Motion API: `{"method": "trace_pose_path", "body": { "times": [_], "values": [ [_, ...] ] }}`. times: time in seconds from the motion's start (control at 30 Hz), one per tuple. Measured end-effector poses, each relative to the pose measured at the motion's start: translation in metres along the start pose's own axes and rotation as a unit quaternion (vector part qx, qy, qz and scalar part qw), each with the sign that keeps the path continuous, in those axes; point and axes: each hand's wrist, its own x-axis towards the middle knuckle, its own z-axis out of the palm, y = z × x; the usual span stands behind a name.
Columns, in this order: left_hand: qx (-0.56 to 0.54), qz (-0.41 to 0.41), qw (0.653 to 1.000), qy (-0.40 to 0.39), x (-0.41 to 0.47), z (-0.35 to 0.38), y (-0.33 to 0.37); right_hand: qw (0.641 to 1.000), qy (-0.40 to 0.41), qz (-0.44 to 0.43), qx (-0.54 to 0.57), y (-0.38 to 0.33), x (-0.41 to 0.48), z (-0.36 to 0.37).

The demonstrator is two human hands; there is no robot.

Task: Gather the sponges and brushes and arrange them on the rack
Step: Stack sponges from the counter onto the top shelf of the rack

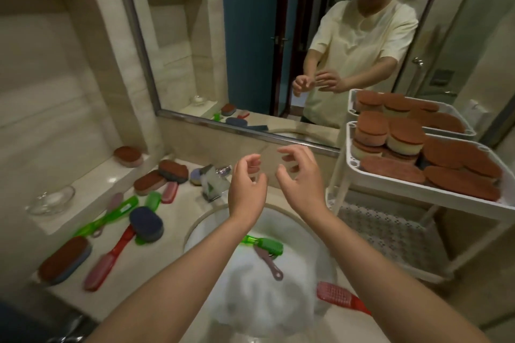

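My left hand (246,186) and my right hand (299,178) hover side by side above the sink (200,224), fingers loosely curled, holding nothing. A white rack (418,189) at the right has its top tray piled with brown sponges (404,139). On the counter at the left lie brown-and-blue sponges (65,260), a dark blue sponge (146,224), a red brush (107,260), green brushes (111,216) and a pink brush (169,192). Inside the sink are a green brush (263,245) and a mauve brush (269,262). A red brush (341,298) lies on the sink's front right rim.
The tap (213,182) stands behind the sink, just left of my left hand. A glass dish (51,200) and a brown sponge (128,156) sit on the wall ledge. The mirror (278,36) runs along the back. The rack's lower shelf (390,234) has a perforated floor.
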Motion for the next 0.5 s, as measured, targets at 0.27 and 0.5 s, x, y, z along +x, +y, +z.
{"method": "trace_pose_path", "body": {
  "times": [0.27, 0.5],
  "values": [
    [0.038, -0.037, 0.997, 0.046, 0.012, -0.092, -0.054, 0.992, -0.087, 0.064, 0.060, -0.025, -0.018, 0.106],
    [0.065, -0.098, 0.989, 0.090, 0.013, -0.171, -0.101, 0.981, -0.161, 0.097, 0.057, -0.040, -0.044, 0.191]
  ]
}}
